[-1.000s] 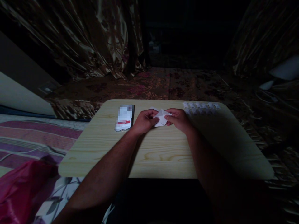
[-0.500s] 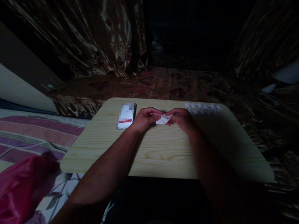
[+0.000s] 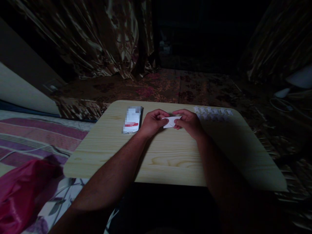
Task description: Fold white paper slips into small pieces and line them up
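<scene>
A small piece of white folded paper is held between my two hands, above the middle of the wooden table. My left hand pinches its left end, thumb on the near face. At the right end, my right hand grips it with the thumb pressed on top and fingertips showing below. A faint crease line runs across the paper near the right thumb. The fingers behind the paper are partly hidden.
On the pale wooden table a phone with a lit screen lies left of my hands. Two rows of several small white folded pieces lie at the far right. A pink bag and cables are at the lower left; curtains hang behind.
The raised, angled folds of the paper now lie flat as a small rectangle. My right thumb has moved onto its face, and the index fingers have lifted off the top edge.
</scene>
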{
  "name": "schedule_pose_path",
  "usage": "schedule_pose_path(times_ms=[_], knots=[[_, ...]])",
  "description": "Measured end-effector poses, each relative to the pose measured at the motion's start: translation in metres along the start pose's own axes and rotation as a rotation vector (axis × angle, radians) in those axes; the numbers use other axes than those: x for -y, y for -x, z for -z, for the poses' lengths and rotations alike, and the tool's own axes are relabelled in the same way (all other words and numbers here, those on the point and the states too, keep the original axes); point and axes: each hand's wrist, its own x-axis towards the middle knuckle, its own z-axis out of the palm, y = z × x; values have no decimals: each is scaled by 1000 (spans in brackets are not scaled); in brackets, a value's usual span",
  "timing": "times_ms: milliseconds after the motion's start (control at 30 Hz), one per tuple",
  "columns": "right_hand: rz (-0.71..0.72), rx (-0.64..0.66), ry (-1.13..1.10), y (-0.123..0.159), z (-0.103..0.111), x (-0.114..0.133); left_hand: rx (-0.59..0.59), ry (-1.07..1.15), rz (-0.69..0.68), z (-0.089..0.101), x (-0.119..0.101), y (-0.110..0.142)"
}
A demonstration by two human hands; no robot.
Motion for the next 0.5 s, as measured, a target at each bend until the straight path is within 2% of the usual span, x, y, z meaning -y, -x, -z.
schedule_pose_path(times_ms=[233,500], knots=[[-33,-37,65,-1,-3,-1,-40,-48,2,-3,-1,1],[-18,-49,27,-2,-3,-5,-22,-86,-3,-3,-1,1]])
